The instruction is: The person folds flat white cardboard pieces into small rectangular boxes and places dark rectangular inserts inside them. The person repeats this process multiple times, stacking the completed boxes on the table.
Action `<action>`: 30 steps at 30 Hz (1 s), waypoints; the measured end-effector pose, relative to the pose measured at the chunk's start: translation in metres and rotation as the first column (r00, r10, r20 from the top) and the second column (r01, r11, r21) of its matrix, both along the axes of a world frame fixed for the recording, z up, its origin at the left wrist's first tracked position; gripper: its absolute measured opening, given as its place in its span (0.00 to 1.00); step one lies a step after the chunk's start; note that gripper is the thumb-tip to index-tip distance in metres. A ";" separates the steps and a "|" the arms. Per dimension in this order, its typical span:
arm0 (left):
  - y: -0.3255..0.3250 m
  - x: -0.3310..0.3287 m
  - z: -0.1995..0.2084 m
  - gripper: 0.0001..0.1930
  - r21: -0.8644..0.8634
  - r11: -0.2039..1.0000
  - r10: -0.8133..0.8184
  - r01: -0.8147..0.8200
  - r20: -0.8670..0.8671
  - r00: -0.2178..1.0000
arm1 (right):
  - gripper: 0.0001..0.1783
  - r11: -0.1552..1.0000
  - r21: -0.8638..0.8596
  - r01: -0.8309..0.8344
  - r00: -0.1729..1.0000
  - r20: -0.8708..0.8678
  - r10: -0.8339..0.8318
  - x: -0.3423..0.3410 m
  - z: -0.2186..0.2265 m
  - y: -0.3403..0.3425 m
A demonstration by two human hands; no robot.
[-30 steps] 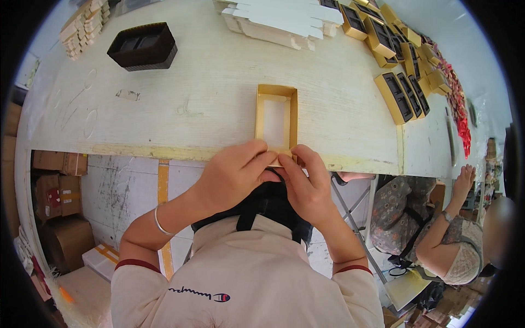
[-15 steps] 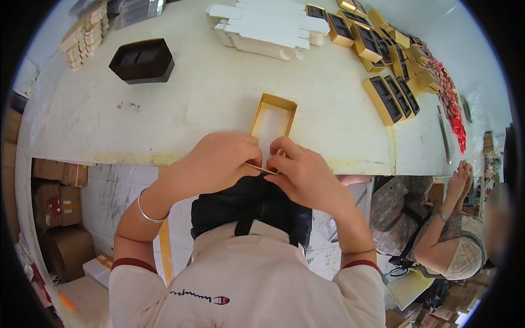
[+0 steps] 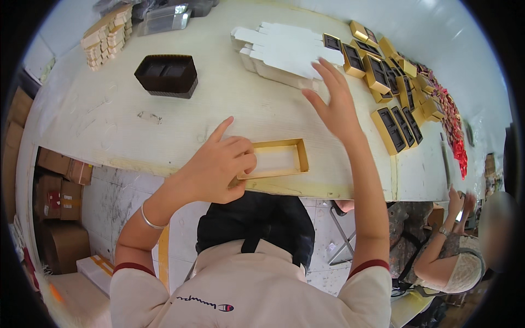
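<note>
A shallow, open gold cardboard box (image 3: 302,157) lies lengthwise near the table's front edge, its pale inside facing up. My left hand (image 3: 217,167) grips its left end, fingers curled over the wall and the index finger sticking out. That end of the box is hidden behind my fingers. Farther up and to the right, my right hand (image 3: 336,101) is raised with thumb and fingers apart and holds nothing. Its fingertips overlap the right end of a stack of flat white card blanks (image 3: 284,49); whether they touch it I cannot tell.
Dark plastic trays (image 3: 167,75) are stacked at left. Behind them are cut card pieces (image 3: 106,38) and clear plastic sleeves (image 3: 164,21). Several gold boxes with black inserts (image 3: 389,130) crowd the right, beside red wrapped pieces (image 3: 454,131). Another person (image 3: 448,251) sits at far right.
The gold box has turned from upright to crosswise. My right hand has let go of it and moved up toward the white blanks. My left hand has shifted left, still gripping the box.
</note>
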State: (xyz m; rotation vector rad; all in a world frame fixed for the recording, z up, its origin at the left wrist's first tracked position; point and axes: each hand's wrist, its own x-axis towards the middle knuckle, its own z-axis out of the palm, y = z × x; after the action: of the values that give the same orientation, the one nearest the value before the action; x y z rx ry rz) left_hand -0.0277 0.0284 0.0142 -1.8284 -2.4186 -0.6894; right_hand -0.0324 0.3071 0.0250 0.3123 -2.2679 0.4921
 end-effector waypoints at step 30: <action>-0.006 0.000 -0.035 0.37 0.263 0.924 0.204 -0.277 0.274 0.940 | 0.07 0.891 0.115 -0.439 0.876 0.276 0.396 -0.119 0.036 -0.187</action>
State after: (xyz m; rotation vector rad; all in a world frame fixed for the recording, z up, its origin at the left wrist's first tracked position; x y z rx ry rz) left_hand -0.0274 0.0222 -0.0205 -1.3714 -2.4500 -1.2351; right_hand -0.1516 0.1202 0.0609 0.8933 -2.4952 0.5778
